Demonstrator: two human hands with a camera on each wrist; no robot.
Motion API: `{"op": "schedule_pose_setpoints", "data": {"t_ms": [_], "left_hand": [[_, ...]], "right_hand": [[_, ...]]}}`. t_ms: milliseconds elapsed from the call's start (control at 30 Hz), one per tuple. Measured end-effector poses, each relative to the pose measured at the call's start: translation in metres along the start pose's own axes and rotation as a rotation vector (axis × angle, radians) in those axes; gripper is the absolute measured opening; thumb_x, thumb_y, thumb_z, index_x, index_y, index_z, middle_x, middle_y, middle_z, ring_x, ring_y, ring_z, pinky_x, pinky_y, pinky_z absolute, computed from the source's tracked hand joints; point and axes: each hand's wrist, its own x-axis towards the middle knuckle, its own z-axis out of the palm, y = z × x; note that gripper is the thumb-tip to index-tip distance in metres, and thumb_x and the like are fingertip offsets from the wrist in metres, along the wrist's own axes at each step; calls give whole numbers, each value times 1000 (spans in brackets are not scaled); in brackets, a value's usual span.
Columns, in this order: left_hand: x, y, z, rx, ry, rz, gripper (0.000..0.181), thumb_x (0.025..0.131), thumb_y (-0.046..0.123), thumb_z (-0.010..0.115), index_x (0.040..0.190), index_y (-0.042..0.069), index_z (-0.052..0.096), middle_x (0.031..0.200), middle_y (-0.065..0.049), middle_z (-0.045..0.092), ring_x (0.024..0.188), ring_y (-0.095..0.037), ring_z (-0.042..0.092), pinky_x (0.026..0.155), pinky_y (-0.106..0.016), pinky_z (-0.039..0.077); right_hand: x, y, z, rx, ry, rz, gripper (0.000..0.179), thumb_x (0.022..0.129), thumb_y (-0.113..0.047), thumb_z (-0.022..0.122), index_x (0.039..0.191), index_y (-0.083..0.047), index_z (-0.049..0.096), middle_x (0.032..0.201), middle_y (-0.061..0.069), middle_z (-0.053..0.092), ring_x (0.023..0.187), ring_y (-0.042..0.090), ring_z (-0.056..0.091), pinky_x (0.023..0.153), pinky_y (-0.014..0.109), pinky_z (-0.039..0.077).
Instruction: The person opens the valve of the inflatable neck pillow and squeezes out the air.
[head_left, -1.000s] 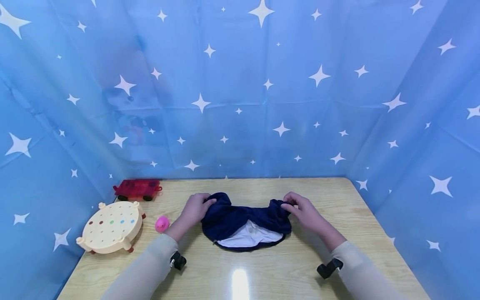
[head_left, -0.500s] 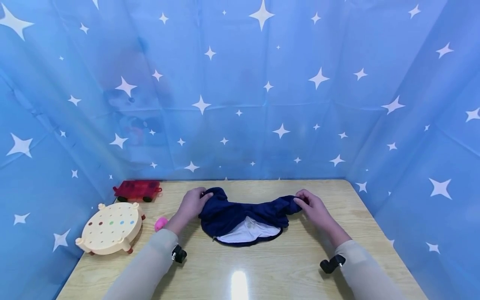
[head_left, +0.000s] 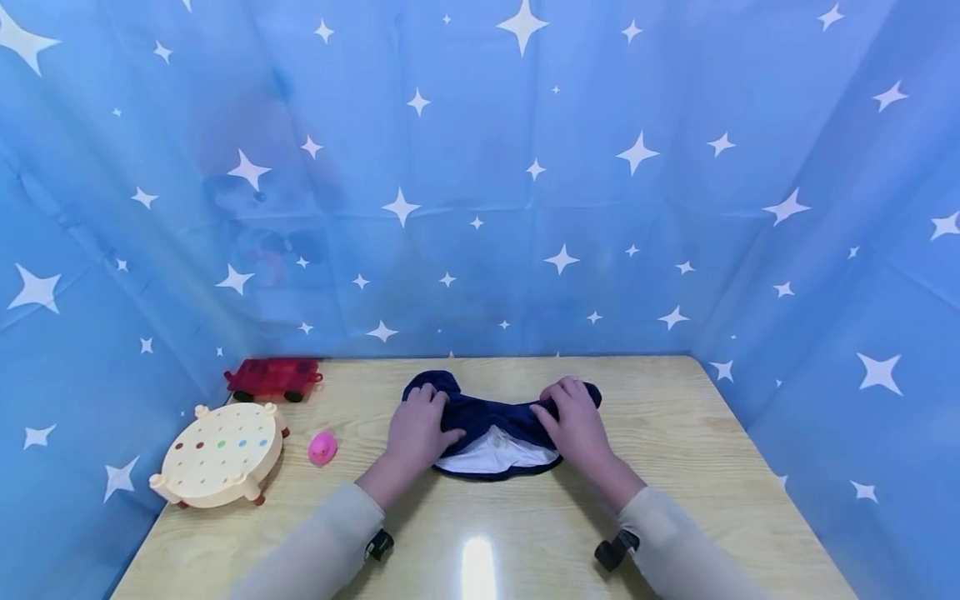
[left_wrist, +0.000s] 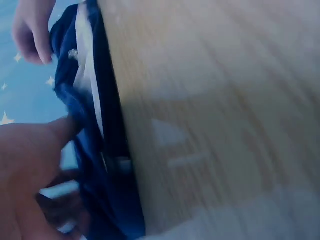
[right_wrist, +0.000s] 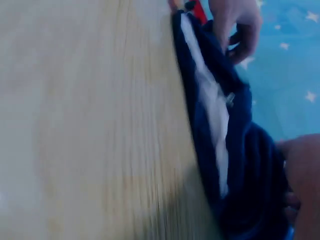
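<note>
A navy cloth cover (head_left: 480, 413) with two rounded ends lies at the middle of the table. Its front opening shows a white inside (head_left: 498, 452), and a small metallic bit (right_wrist: 230, 99) shows near that opening. My left hand (head_left: 418, 429) grips the cover's left part, thumb on the near side and fingers over the far edge. Likewise my right hand (head_left: 576, 425) holds the right part, with a navy end sticking out past its fingers. In the left wrist view the left hand (left_wrist: 30, 175) is blurred, its thumb against the cloth.
Left of the hands, a pink rubber toy (head_left: 322, 448) sits on the wooden table (head_left: 675, 467). Beyond it are a cream round pegboard-like toy (head_left: 221, 450) with short legs and a red wheeled toy (head_left: 274, 378). A blue star-patterned curtain (head_left: 480, 167) surrounds the table.
The right hand first pulled its end of the cover out to the right. Both hands have since moved inward and taken new holds nearer the middle, leaving the two ends outside the fingers.
</note>
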Motion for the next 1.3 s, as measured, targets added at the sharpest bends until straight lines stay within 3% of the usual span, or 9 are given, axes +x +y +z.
{"op": "schedule_pose_setpoints", "data": {"t_ms": [167,300,433,600,733,833,1000,1167,1300], "left_hand": [[-5,1,11,47,-170,17,106,85,72,86,157,1,57,157,-22,53,145,-42,51,116,-55,48],[-7,-10,13,-36,-193,64,113,84,69,88,163,-1,48,166,-25,44,158,-45,37,128,-59,33],[-4,-22,14,-45,-253,96,120,86,75,82,171,4,37,175,-22,34,166,-45,21,132,-63,20],[0,-27,11,-52,-375,104,122,89,81,75,177,12,27,184,-19,13,169,-42,8,134,-62,12],[2,-28,6,-48,-434,107,122,88,83,73,178,15,25,184,-17,8,170,-40,8,134,-61,12],[2,-29,5,-44,-435,126,123,88,84,73,178,16,24,184,-16,8,170,-39,8,134,-61,13],[-6,-22,7,-107,-343,127,110,90,74,79,172,11,40,181,-19,24,168,-43,19,133,-63,18],[-22,8,4,-204,-217,-17,86,101,64,72,157,0,59,167,-27,47,156,-48,42,125,-63,37],[-26,26,3,-125,-203,-99,95,100,72,68,160,0,55,167,-29,45,154,-50,43,121,-64,41]], "right_hand": [[3,0,6,-95,-232,167,48,97,-41,88,123,-3,75,119,12,66,109,32,65,93,52,57],[0,11,5,-123,-348,91,74,93,-50,90,142,1,68,143,21,61,131,43,62,110,60,52],[-1,26,5,-133,-427,-2,94,91,-56,89,158,1,56,162,26,49,156,52,38,124,67,35],[7,40,-2,-84,-523,-36,111,86,-58,92,167,2,44,172,27,38,163,54,23,126,72,27],[15,45,-6,-58,-609,-72,121,84,-60,92,169,4,36,176,33,25,162,58,17,126,75,22],[11,44,-7,-66,-600,-89,123,83,-62,93,169,4,36,176,33,24,162,59,18,126,74,22],[-12,30,-11,-101,-515,-46,116,82,-68,90,165,1,46,174,30,32,160,56,29,125,73,27],[-26,16,-13,-117,-401,-49,89,90,-69,83,152,-7,66,163,19,53,149,48,46,120,71,36],[-22,24,-15,-117,-338,-55,72,95,-60,83,145,-10,72,156,16,60,147,43,49,120,68,37]]}}
